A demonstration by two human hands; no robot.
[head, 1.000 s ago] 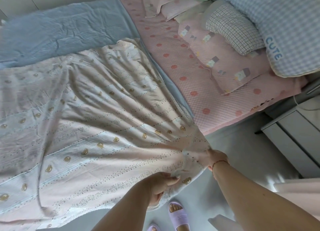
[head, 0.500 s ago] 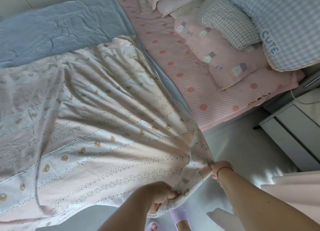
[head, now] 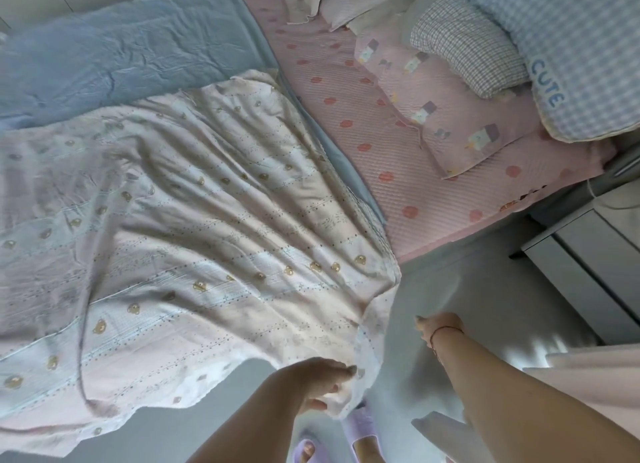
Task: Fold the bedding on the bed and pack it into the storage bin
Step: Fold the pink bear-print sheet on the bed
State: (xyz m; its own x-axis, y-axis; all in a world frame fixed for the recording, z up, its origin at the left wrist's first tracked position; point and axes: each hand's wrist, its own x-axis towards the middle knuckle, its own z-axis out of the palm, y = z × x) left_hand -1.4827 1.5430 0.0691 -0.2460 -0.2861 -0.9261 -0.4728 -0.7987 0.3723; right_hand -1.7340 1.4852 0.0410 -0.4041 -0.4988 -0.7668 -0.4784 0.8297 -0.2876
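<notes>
A thin pink blanket (head: 194, 227) with small bear prints lies spread over the bed, its near corner hanging off the edge. My left hand (head: 323, 381) grips that corner, with bunched fabric drooping below the fingers. My right hand (head: 438, 327) hovers over the floor just right of the blanket's edge; it holds nothing and does not touch the fabric. A blue quilt (head: 121, 60) lies under the pink blanket, toward the far side. No storage bin is in view.
A pink dotted sheet (head: 349, 116) covers the mattress on the right, with a pink printed pillow (head: 446, 116), a small checked pillow (head: 467, 53) and a large gingham "CUTE" cushion (head: 571, 29). A grey nightstand (head: 595, 261) stands at the right. My purple slippers (head: 360, 431) are on the grey floor.
My right hand has let go of the blanket edge and moved right, away from it. My left hand keeps its grip on the corner, which has dropped lower off the bed.
</notes>
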